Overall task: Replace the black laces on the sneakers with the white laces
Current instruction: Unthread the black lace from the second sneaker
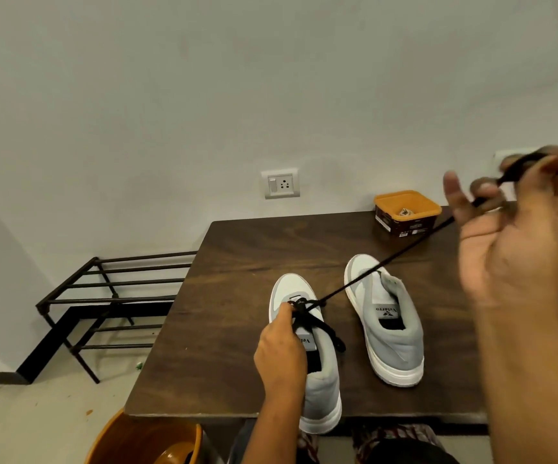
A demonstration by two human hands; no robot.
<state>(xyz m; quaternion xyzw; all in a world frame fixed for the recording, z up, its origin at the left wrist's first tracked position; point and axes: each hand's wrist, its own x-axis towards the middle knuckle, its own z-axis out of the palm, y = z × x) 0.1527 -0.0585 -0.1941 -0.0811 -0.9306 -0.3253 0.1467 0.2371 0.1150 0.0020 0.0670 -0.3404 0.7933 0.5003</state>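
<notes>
Two grey-and-white sneakers stand on a dark wooden table [237, 249], toes away from me. The left sneaker [321, 383] still carries a black lace [388, 259] in its lower eyelets. My left hand [281, 353] grips that shoe at the tongue, fingers on the lacing. My right hand [518, 229] is raised high at the right, blurred, and pinches the lace end, which runs taut from the shoe up to it. The right sneaker [388, 333] shows no lace, its tongue standing up. No white laces are visible.
An orange-lidded tub [405, 212] sits at the table's far edge. A black metal shoe rack [110, 296] stands left of the table. An orange bucket [143, 440] is on the floor at the near left corner. A wall socket [282, 184] is behind.
</notes>
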